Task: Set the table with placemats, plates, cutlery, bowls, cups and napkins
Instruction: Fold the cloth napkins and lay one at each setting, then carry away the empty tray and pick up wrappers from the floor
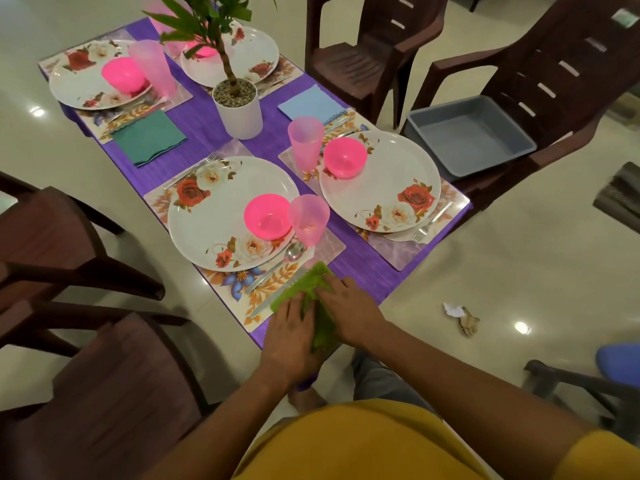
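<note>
Lying at the near corner of the purple-covered table (360, 271), the crumpled bright green paper napkin (322, 320) runs its long axis from about eleven o'clock to five o'clock, its far scalloped edge pointing toward the nearest white floral plate (221, 216). Both hands rest on top of it. The left hand (291, 337) lies palm down on the napkin's seven o'clock side, fingers fairly straight and close together, tips reaching onto the green paper. The right hand (349, 310) covers the three o'clock side, fingers bent slightly and pressing on the folds; whether they pinch the paper cannot be told. A strip of napkin shows between the two hands and beyond the fingertips at twelve o'clock. At ten o'clock from the napkin, just beside it, a steel spoon (277, 265) and a knife (266, 303) lie on the flowered placemat (235, 289). A translucent pink cup (308, 220) and a hot-pink bowl (268, 216) stand at twelve o'clock.
</note>
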Available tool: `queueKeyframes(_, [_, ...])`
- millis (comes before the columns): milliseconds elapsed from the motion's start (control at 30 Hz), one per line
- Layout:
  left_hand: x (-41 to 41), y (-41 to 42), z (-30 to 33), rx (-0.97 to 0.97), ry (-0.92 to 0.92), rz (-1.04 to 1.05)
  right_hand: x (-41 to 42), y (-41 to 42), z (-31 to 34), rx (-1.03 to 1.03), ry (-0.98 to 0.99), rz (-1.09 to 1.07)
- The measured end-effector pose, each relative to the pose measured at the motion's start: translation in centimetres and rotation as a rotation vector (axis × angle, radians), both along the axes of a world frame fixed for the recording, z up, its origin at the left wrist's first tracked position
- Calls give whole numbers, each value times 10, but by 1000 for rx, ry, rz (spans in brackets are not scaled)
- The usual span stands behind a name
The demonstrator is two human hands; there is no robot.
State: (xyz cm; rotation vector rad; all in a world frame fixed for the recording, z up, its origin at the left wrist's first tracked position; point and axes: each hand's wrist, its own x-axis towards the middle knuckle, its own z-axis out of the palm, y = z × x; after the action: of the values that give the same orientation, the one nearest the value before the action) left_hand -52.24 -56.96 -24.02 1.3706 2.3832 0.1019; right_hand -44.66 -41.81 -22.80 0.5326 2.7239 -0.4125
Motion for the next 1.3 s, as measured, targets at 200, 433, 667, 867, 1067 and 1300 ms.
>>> queueKeyframes(200, [-5, 2, -4, -20, -32, 7, -6, 4, -3, -4, 2, -1])
queueKeyframes(433, [-17, 17, 16, 88, -208, 107, 11, 17, 3, -213, 108, -93])
queueKeyframes(667, [-2, 72, 46, 373, -330, 205, 51, 72, 30, -316, 312, -288])
queueKeyframes(867, [31, 161, 60, 416, -450, 245, 96, 155, 49, -275, 427, -398])
queueKeyframes(1067, [78, 268, 70, 448, -560, 199, 155, 257, 66, -236, 401, -467])
queueKeyframes(1300, [118, 373, 78, 436, -522, 85, 211, 350, 78, -202, 433, -520])
